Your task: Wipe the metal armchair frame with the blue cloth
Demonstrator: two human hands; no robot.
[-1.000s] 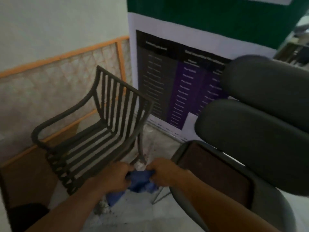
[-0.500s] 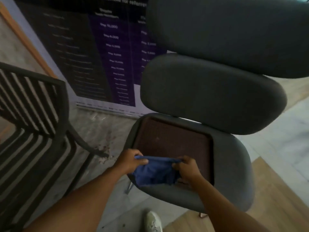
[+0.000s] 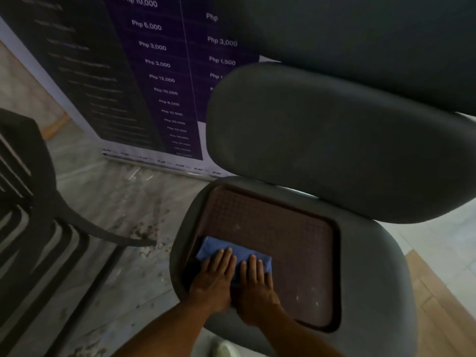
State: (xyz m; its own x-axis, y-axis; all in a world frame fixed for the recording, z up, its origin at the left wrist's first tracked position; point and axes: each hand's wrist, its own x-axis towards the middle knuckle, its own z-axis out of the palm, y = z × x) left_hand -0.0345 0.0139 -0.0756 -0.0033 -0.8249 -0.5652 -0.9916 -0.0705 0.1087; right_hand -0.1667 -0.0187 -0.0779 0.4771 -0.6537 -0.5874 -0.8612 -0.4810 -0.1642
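The blue cloth (image 3: 219, 247) lies folded flat on a brown tray (image 3: 296, 243) that rests on the seat of a grey padded chair (image 3: 373, 266). My left hand (image 3: 213, 276) and my right hand (image 3: 256, 287) both press palm-down on the cloth, fingers straight and side by side. The dark metal armchair frame (image 3: 33, 207) with its slatted seat and back stands at the left edge, only partly in view, apart from both hands.
The grey chair's two backrest pads (image 3: 334, 140) rise behind the tray. A purple and black price banner (image 3: 154, 73) leans against the wall behind. The stone floor (image 3: 123, 202) between the chairs is dirty. Wooden flooring (image 3: 443, 305) shows at the right.
The view swung from the metal armchair to the grey chair. The cloth, held bunched between both hands, was stretched out and now lies flat on the tray under both palms.
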